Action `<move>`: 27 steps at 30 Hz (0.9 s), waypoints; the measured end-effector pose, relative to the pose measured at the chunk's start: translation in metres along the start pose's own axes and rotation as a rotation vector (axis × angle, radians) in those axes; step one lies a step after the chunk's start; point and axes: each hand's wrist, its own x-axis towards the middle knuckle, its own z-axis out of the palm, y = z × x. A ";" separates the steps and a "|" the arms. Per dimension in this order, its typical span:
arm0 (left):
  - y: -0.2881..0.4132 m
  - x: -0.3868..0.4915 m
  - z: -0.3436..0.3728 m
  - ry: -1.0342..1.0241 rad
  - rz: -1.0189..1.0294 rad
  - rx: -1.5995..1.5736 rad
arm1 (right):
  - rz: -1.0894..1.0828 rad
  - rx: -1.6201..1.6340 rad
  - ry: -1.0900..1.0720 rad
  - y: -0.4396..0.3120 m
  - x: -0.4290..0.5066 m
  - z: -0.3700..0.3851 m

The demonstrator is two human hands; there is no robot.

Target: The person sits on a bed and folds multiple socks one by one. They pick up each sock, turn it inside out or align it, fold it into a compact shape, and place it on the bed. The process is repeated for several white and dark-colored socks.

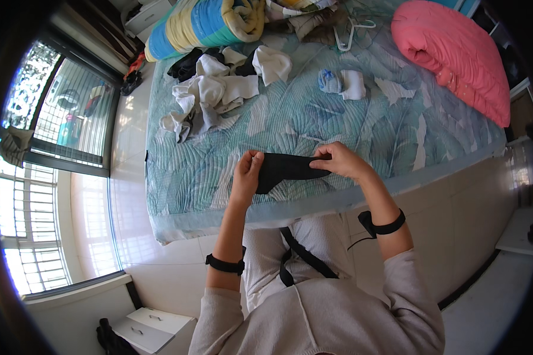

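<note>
A black sock (288,167) is stretched sideways between my two hands, just above the near part of the bed. My left hand (247,175) pinches it at its left end, thumb on top. At the other end, the thumb and fingers of my right hand (340,162) grip the fabric. Beyond them, a loose heap of white socks (213,88) lies on the bed, with some grey and black ones among it. Farther right, a rolled blue sock bundle (329,81) sits beside a small folded white bundle (353,84).
A quilted leaf-patterned cover (284,120) spreads over the bed. At its far side lie a rolled striped quilt (204,24), white hangers (351,33) and a bulky pink quilt (448,62). Left stands a sliding glass door (71,106); a white drawer unit (155,326) is at lower left.
</note>
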 end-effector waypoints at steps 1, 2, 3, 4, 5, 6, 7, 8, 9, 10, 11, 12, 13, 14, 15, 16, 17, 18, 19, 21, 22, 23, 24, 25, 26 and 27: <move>-0.001 -0.001 -0.001 -0.018 -0.002 -0.023 | 0.028 -0.111 -0.020 0.002 0.000 0.000; -0.002 -0.001 -0.001 -0.025 0.014 0.027 | -0.064 -0.038 0.123 0.004 0.001 0.000; -0.002 -0.002 -0.001 -0.040 0.047 0.073 | -0.097 0.026 0.204 0.005 0.002 0.000; -0.003 -0.002 -0.001 -0.041 0.072 0.117 | -0.063 0.226 0.252 0.005 0.003 0.001; -0.004 -0.003 0.001 -0.032 0.107 0.125 | -0.024 0.445 0.280 0.005 0.004 0.001; -0.005 -0.004 0.003 -0.009 0.133 0.131 | 0.027 0.648 0.278 0.004 0.005 0.003; -0.006 -0.004 0.004 -0.001 0.143 0.134 | 0.082 0.861 0.258 0.003 0.005 0.004; -0.007 -0.005 0.005 0.030 0.142 0.129 | 0.118 1.084 0.226 0.002 0.006 0.006; -0.008 -0.004 0.005 0.045 0.127 0.121 | 0.131 1.120 0.263 0.001 0.007 0.008; -0.009 -0.003 0.006 0.059 0.112 0.113 | 0.121 1.165 0.293 -0.001 0.008 0.011; -0.009 -0.002 0.006 0.061 0.050 0.106 | 0.127 1.210 0.340 -0.002 0.009 0.014; -0.009 0.000 0.007 0.063 -0.011 0.098 | 0.109 1.135 0.376 -0.002 0.010 0.017; -0.010 0.002 0.007 0.069 -0.075 0.085 | 0.108 1.059 0.429 -0.002 0.011 0.022; -0.010 0.004 0.009 0.073 -0.068 0.069 | 0.094 0.987 0.460 -0.001 0.012 0.025; -0.010 0.005 0.011 0.081 -0.061 0.048 | 0.049 0.840 0.511 0.000 0.013 0.027; -0.010 0.007 0.013 0.085 -0.050 0.030 | -0.011 0.696 0.537 0.002 0.014 0.030; -0.009 0.009 0.014 0.093 0.003 0.175 | -0.085 0.556 0.570 0.004 0.015 0.032; -0.008 0.010 0.016 0.096 0.059 0.321 | -0.146 0.322 0.611 0.006 0.015 0.033; -0.007 0.012 0.016 0.101 0.052 0.467 | -0.111 0.203 0.612 0.008 0.015 0.034; -0.007 0.003 0.022 0.236 0.374 0.931 | -0.069 -0.033 0.614 0.010 0.012 0.032; -0.006 -0.001 0.023 0.245 0.398 1.062 | -0.124 0.020 0.593 0.011 0.008 0.029; -0.006 -0.004 0.023 0.265 0.441 1.183 | -0.012 0.015 0.557 0.010 0.005 0.025; -0.006 -0.008 0.024 0.239 0.386 1.207 | 0.099 0.010 0.523 0.009 0.003 0.020; -0.007 -0.010 0.025 0.240 0.375 1.228 | 0.244 -0.003 0.504 0.008 0.001 0.015; -0.009 -0.012 0.026 0.263 0.401 1.240 | 0.226 0.010 0.459 0.007 -0.003 0.014; -0.010 -0.012 0.026 0.288 0.430 1.243 | 0.261 0.012 0.417 0.006 -0.005 0.013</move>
